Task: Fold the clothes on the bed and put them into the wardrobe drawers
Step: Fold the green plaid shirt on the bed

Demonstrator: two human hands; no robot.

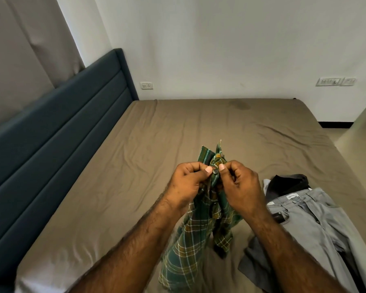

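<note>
Plaid shirt [201, 235]: thin woven cloth, green with yellow and white lines, matt, limp; one small dark glossy button near the collar. Bed [135, 166] sheet: olive-brown cloth, matt, creased. Headboard [57, 132]: dark teal upholstery, padded in bands, matt. Jeans [317, 218]: grey denim, coarse weave, paper tags at the waistband. Wall [220, 49]: smooth matt paint. Curtain [19, 49]: beige cloth, matt.

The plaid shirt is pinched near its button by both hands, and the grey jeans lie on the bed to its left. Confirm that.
Not quite: the head view shows the grey jeans to the right of the plaid shirt. The left hand and right hand do pinch it near its button.
</note>
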